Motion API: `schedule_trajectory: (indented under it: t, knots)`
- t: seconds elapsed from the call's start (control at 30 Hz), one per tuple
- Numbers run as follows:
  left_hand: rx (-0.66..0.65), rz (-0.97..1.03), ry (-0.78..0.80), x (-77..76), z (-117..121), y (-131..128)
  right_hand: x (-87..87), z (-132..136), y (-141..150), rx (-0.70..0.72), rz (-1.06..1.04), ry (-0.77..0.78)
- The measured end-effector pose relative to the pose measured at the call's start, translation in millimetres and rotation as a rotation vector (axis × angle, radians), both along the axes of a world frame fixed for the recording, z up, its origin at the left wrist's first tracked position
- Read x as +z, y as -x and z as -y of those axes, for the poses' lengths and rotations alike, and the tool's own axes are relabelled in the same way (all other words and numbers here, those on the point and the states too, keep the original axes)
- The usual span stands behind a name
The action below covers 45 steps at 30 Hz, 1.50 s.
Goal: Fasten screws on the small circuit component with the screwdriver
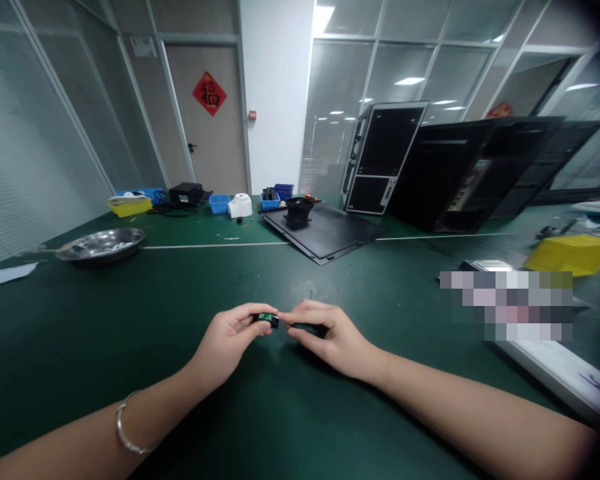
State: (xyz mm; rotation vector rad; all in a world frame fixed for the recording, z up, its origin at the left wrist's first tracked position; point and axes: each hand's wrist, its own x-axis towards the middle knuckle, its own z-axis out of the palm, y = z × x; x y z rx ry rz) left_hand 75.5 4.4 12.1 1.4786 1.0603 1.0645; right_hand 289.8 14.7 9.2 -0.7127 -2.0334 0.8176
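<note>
Lower centre of frame: left hand [230,333] with its grip closed on a small black-and-green part [265,318], pinched between thumb and fingers just above the green counter [180,293]. Right hand [337,337] beside it, index fingertip at the part's right end; its grip is narrow, a dark shape between thumb and fingers, cannot tell whether something is held there.

Containers, left to right. Mid left: round metal bowl [123,253], shallow, whitish pieces lying inside, too blurred to name. Upper left of the counter: yellow bin [130,210] with white and dark items heaped to its rim; a blue tray [156,194] just behind, contents hidden. Black box [186,193] near it, cables lying about.

Upper centre: blue bin [219,205], contents not readable, next to a white plastic housing [240,206]. Farther right, a small blue container [271,205] holding black parts, and a dark blue bin [285,189] close behind.

Centre, toward the back: black panel [345,230] lying flat, black bracket-like piece [299,211] on it.

Right edge: yellow container [575,257], dark and metallic-looking items at its top, blurred.
</note>
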Motion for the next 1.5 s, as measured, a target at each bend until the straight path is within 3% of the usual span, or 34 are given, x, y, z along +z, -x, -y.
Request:
schedule_trajectory:
  t: [0.7, 1.0, 1.5]
  knots:
    - [-0.001, -0.015, 0.03, 0.2, 0.3, 1.0, 4.0, 1.4, 1.1, -0.047, 0.1, -0.002]
    - [0.05, 0.184, 0.09, -1.6, -1.6, 0.1, 4.7, 1.9, 1.9, -0.102, 0.115, -0.024]
    - [0.016, 0.126, 0.057, -0.4, -0.2, -2.3, 5.5, 2.2, 1.5, -0.089, 0.124, 0.0]
